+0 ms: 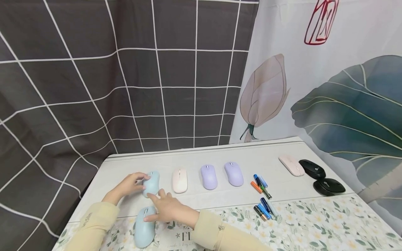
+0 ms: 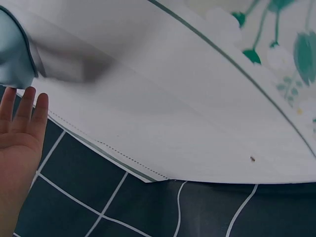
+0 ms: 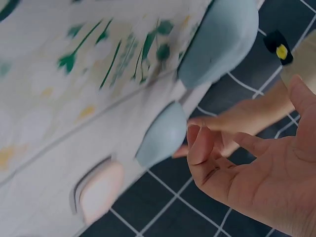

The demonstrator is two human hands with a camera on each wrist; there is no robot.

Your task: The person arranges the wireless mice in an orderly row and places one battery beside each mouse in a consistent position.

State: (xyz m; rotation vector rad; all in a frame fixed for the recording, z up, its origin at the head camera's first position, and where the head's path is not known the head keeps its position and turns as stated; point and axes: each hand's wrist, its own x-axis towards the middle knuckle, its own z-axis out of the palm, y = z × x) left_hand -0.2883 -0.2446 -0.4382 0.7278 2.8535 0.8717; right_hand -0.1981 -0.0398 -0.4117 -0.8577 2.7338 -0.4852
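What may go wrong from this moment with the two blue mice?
The right-hand grip is close to the nearer blue mouse, so it may knock that one. The left-hand grip touches the farther blue mouse from its left side; a push rightward might slide it into the pale pink mouse.

Hands (image 1: 129, 184) crowd blue mouse (image 1: 153, 182); gap between purple mice (image 1: 208, 177).

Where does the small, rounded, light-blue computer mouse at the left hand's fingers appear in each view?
Head: blue mouse, left of centre, below mid-height.
Left wrist: blue mouse, upper left edge, partly cut off.
Right wrist: blue mouse, near the centre.
Shared landmark: dark cloth with white grid lines.
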